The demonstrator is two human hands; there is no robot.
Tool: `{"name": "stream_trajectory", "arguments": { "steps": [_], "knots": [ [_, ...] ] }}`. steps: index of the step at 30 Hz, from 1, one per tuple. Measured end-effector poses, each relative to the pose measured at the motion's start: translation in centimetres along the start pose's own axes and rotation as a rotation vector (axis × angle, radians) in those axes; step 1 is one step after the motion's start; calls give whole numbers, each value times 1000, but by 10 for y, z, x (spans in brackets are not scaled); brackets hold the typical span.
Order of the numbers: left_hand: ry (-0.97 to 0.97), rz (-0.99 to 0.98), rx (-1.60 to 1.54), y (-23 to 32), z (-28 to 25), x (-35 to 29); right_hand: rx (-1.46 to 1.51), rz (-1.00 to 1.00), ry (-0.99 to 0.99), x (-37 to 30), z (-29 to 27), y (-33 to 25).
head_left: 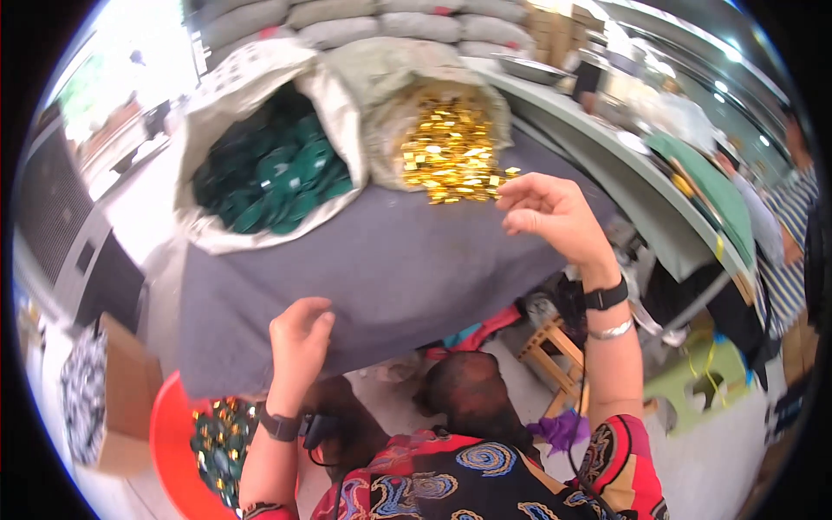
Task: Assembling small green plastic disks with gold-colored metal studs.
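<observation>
My right hand (pixel 555 217) hovers at the near right edge of a heap of shiny gold pieces (pixel 455 152). Its fingers are bent and apart from the thumb, and I see nothing between them. The gold heap spills out of the mouth of a pale sack (pixel 390 130) onto a grey cloth-covered table (pixel 407 260). To its left, a white sack (pixel 342 113) lies open, full of dark green, flat, glossy pieces (pixel 277 178). Over the table's near edge, my left hand (pixel 299 342) has loosely curled fingers, the thumb a little apart, with nothing visible in it.
Below my left forearm stands a red basin (pixel 169 442) of mixed green and gold pieces (pixel 221 442). Beside it is a cardboard box (pixel 130 390). A wooden stool (pixel 555 355) and a green plastic stool (pixel 693 381) are at the right. A long bench (pixel 598 130) runs along the right; people stand beyond.
</observation>
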State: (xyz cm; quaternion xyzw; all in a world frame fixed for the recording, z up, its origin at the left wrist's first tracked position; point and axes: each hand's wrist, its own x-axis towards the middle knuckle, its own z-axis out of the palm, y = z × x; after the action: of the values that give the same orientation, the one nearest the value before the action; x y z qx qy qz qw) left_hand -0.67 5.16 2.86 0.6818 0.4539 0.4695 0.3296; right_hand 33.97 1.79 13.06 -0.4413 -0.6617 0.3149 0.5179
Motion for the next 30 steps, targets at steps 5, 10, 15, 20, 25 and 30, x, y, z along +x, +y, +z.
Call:
{"name": "stream_trajectory", "arguments": {
  "steps": [5, 10, 15, 20, 25, 30],
  "knots": [
    [179, 264, 347, -30, -19, -6, -653, -200, -125, 83, 11, 70],
    [223, 245, 18, -43, -22, -8, -699, 261, -156, 143, -10, 138],
    [187, 253, -77, -39, -20, -7, -1224, 25, -449, 166, -25, 152],
    [148, 262, -172, -45, -22, -3, -1344, 261, -435, 163, -3, 141],
    [154, 289, -198, -46, -21, -5, -1362, 29, -363, 158, 10, 134],
    [177, 314, -185, -47, -20, -5, -1412, 221, -438, 164, 10, 139]
  ]
}}
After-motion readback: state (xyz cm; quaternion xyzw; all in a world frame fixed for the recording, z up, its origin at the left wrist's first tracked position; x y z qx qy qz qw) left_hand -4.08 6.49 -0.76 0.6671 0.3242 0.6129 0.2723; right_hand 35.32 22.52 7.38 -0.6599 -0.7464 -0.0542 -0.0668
